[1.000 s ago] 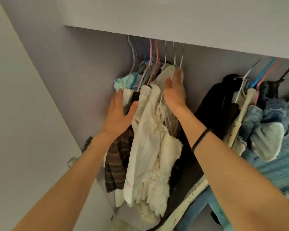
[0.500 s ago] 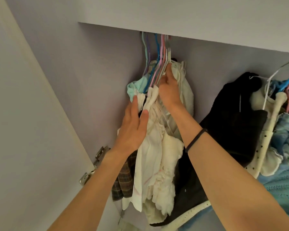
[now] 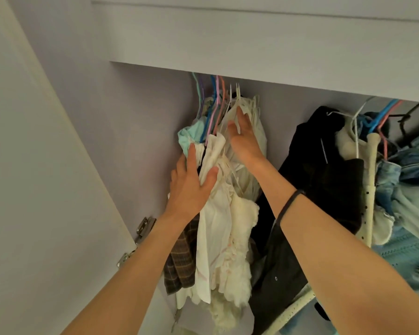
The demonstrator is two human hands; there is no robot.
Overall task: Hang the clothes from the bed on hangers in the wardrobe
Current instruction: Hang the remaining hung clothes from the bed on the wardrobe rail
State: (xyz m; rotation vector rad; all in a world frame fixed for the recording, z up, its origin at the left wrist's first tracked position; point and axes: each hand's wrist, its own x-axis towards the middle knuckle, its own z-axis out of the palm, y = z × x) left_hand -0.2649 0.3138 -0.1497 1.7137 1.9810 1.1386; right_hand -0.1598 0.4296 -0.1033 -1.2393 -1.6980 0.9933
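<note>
Both hands on the cream garments hanging at the left end of the wardrobe.

The left hand (image 3: 191, 187) lies flat against the bunched cream garments (image 3: 218, 228), fingers straight and spread, thumb pressed into the fabric, nothing gripped. The right hand (image 3: 243, 139) sits higher, fingers extended upward against the top of the same bundle, just below the hanger hooks (image 3: 218, 97); it presses rather than grasps, though the fingertips are partly buried in cloth. The cream garments hang between the two hands, tight against a mint garment (image 3: 191, 136) and a plaid garment (image 3: 179, 264) on the left. A black wristband (image 3: 288, 204) circles the right wrist. To the right, apart from the bundle, hang a black garment (image 3: 324, 170) and denim items (image 3: 402, 180). The wardrobe door (image 3: 46, 189) stands open at left, hinges (image 3: 144, 226) visible.
</note>
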